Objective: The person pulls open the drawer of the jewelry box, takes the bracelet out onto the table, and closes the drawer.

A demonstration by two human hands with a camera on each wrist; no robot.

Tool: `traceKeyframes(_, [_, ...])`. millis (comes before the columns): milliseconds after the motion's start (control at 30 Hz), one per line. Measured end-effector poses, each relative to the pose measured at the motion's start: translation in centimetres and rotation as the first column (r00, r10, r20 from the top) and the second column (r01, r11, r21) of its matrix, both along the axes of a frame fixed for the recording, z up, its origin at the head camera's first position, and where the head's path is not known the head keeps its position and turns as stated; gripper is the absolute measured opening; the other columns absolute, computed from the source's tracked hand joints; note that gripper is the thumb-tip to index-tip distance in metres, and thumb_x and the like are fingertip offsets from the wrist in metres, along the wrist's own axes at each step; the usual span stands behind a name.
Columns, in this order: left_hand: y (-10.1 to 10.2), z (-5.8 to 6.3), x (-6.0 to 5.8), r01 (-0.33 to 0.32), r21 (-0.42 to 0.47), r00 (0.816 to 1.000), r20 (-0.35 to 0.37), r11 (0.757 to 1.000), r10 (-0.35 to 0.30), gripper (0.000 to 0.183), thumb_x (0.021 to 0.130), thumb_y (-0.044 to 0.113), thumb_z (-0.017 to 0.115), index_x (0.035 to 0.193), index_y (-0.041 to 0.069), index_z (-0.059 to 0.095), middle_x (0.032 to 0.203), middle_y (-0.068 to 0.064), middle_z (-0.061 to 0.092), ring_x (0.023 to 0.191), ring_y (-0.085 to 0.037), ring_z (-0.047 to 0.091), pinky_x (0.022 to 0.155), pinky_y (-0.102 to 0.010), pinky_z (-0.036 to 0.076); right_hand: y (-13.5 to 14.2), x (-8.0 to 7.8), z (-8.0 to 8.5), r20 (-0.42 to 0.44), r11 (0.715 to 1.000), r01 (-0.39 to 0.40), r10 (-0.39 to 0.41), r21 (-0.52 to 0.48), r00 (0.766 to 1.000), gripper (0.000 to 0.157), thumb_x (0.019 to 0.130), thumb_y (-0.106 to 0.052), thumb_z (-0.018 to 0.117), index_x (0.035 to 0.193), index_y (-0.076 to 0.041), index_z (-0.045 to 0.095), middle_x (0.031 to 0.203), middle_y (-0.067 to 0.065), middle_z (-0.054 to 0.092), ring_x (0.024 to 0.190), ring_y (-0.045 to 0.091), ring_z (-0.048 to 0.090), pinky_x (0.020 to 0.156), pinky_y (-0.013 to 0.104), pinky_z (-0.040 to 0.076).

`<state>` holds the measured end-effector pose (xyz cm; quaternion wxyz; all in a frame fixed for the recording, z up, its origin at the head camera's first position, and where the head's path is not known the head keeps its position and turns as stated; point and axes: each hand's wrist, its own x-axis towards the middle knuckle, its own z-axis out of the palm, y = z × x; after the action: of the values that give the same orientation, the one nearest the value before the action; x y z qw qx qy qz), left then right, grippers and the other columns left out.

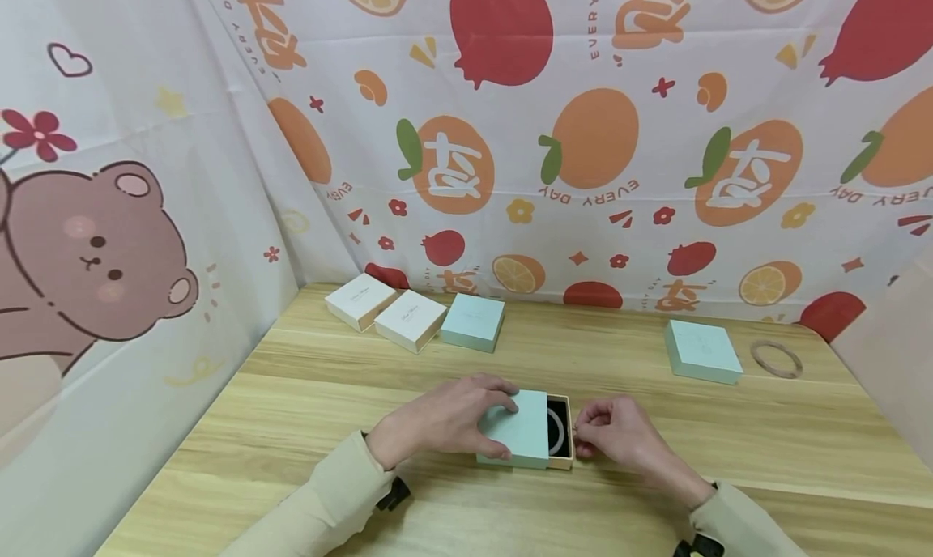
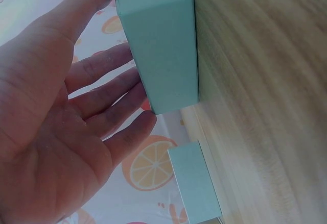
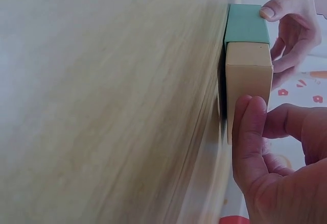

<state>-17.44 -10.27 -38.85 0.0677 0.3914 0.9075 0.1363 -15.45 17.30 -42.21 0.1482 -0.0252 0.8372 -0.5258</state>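
Observation:
A mint-green slide box (image 1: 530, 427) lies on the table before me, its sleeve part way off a cream inner tray (image 1: 560, 463). Inside the tray's black lining part of a pale bangle (image 1: 560, 429) shows; the sleeve covers the rest. My left hand (image 1: 448, 415) presses on the sleeve's top with thumb and fingers spread. At the tray's outer end, my right hand (image 1: 619, 431) has curled fingers that pinch at the end wall. Right fingertips (image 3: 250, 104) touch that wall in the right wrist view; what lies between them is hidden.
Two white boxes (image 1: 411, 318) and a mint box (image 1: 474, 321) stand at the back left of the wooden table (image 1: 598, 346). Another mint box (image 1: 703, 349) and a loose bangle (image 1: 777, 359) lie at the back right. A printed curtain (image 1: 525, 136) hangs behind.

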Motion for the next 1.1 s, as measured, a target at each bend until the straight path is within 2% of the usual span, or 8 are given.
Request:
traceKeyframes(600, [-0.1,-0.2,-0.1,0.003,0.013,1.000,-0.005,1.000,-0.003,0.052,0.083,0.046,0.083,0.123,0.014,0.072,0.146,-0.003,0.060,0.136,-0.022,0.056,0.112,-0.040,0.049,0.9,0.1,-0.1,0.008,1.000,-0.020,0.020,-0.006,1.000,0.009,0.090,0.001,0.061,0.089,0.002,0.070,0.073,0.008,0.073,0.066,0.016,0.070,0.062,0.024,0.057])
traceKeyframes(867, [0.0,-0.2,0.0,0.006,0.012,1.000,0.002,1.000,-0.006,0.052,0.083,0.046,0.083,0.124,0.015,0.072,0.147,-0.003,0.059,0.137,-0.022,0.055,0.112,-0.040,0.048,1.1,0.2,0.1,-0.002,0.999,-0.019,0.020,0.051,1.000,0.008,0.089,0.000,0.063,0.087,-0.001,0.071,0.069,0.006,0.071,0.064,0.017,0.069,0.059,0.023,0.053])
traceKeyframes(1100, [0.0,-0.2,-0.1,0.005,0.014,1.000,0.005,1.000,-0.005,0.052,0.083,0.046,0.083,0.124,0.015,0.072,0.147,-0.003,0.059,0.137,-0.023,0.055,0.112,-0.040,0.049,1.4,0.1,0.0,-0.012,0.998,-0.034,0.034,0.051,0.999,0.007,0.090,-0.002,0.064,0.087,-0.001,0.070,0.068,0.007,0.070,0.062,0.018,0.068,0.057,0.024,0.053])
